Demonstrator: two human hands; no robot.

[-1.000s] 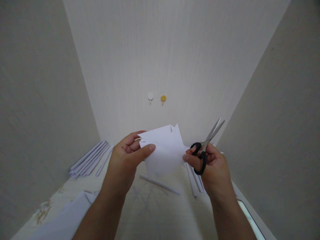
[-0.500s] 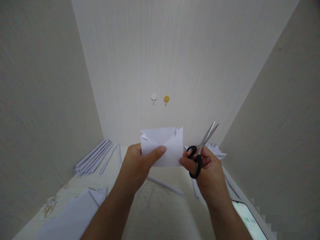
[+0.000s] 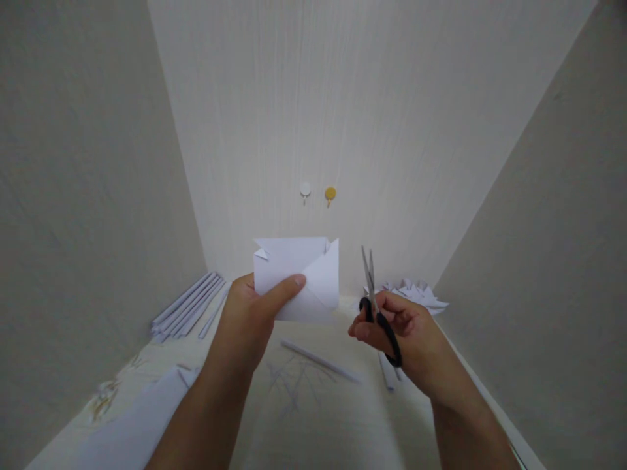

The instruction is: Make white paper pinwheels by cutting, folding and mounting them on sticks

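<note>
Pinching the folded white paper piece (image 3: 320,277) by its left side, my left hand (image 3: 251,311) is nearest it; apart from its right edge, my right hand (image 3: 410,334) grips black-handled metal scissors (image 3: 371,288), slightly parted, long axis pointing upward or away, I can't quite tell which.

No text, label, brand, number or sign legible anywhere: no lettering to make out on the folded white paper (image 3: 318,290), on the scissors (image 3: 372,295), on the paper rolls (image 3: 189,307) or on the yellow wall hook (image 3: 330,193).
</note>
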